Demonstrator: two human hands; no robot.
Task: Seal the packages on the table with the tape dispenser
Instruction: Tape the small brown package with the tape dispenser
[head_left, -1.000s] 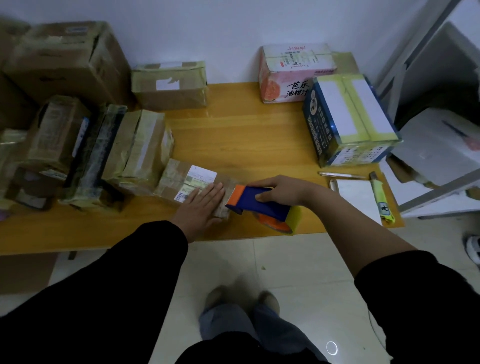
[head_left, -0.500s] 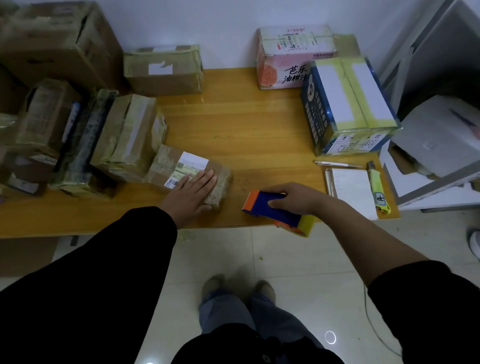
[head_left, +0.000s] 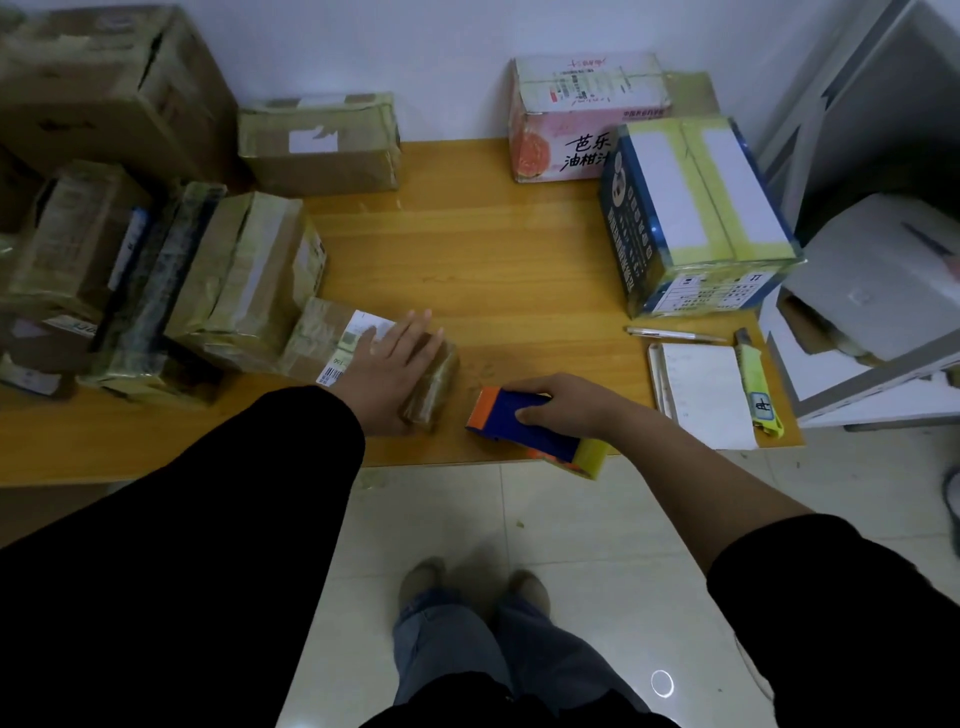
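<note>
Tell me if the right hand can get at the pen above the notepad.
Probably yes: only bare table lies between the right hand and the pen, but the hand grips the tape dispenser and must free itself first.

Tape dispenser (head_left: 501, 423) now clear of the package (head_left: 322, 335), farther right.

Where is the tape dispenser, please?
In the head view, the right hand holds the tape dispenser at the table's near edge, right of the small package.
</note>
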